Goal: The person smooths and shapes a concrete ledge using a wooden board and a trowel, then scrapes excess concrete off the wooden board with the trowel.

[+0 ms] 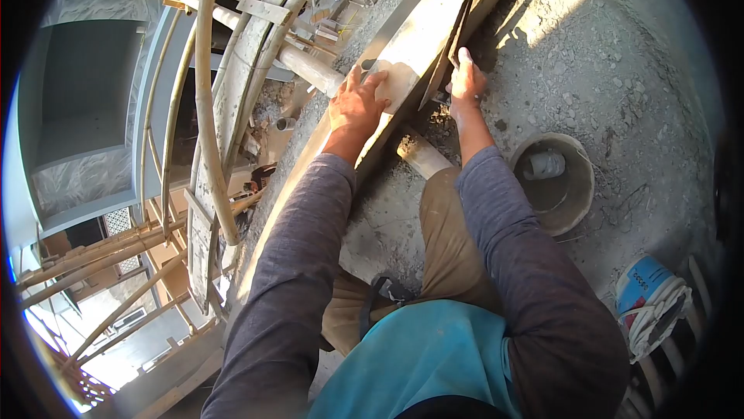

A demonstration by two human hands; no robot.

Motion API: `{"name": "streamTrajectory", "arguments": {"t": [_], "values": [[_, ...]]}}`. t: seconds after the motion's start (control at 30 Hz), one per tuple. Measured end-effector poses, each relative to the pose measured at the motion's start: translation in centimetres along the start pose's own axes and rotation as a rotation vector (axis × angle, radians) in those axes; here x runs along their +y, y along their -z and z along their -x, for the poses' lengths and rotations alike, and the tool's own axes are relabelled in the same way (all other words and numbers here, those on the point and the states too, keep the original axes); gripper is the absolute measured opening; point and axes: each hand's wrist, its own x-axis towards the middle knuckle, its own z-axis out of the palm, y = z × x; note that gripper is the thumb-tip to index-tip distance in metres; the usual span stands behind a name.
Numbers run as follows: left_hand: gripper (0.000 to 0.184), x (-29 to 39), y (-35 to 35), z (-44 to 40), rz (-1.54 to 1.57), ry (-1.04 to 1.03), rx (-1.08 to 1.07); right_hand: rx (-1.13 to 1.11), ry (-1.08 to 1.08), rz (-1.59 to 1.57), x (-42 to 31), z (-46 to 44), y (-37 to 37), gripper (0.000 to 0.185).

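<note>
My left hand [356, 106] rests with spread fingers on the top of a long pale concrete ledge [411, 35], close to the end of a round pole. My right hand [467, 83] is closed around the handle of a plastering float [451, 55]. The float's long flat blade is seen nearly edge-on and stands along the inner side of the ledge; whether it touches the surface I cannot tell. Below the hands, a short round pole [422, 154] sticks out from the ledge's inner face towards my knee.
A round bucket [554, 213] with a pale container in it stands on the rough, rubble-strewn floor [573, 62] at right. A blue and white sack [647, 291] lies lower right. Beyond the ledge at left are bamboo scaffold poles [205, 101], planks [248, 70] and a drop to lower ground.
</note>
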Motion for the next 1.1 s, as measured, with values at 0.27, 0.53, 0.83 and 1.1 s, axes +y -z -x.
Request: {"name": "streamTrajectory", "arguments": {"t": [0.27, 0.53, 0.83, 1.1], "values": [[0.047, -0.2, -1.0, 0.3, -0.009, -0.033, 0.056, -0.060, -0.086, -0.071, -0.2, -0.3, 0.0, 0.043], [0.049, 0.3, -0.7, 0.1, 0.007, 0.053, 0.023, -0.073, -0.013, -0.093, -0.8, 0.6, 0.0, 0.037], [0.052, 0.3, -0.6, -0.1, -0.036, 0.044, -0.055, -0.043, -0.051, -0.055, -0.4, 0.2, 0.0, 0.045], [0.055, 0.0, -0.8, -0.4, -0.036, 0.047, -0.046, -0.041, 0.076, 0.080, -0.4, 0.2, 0.3, 0.046]]}}
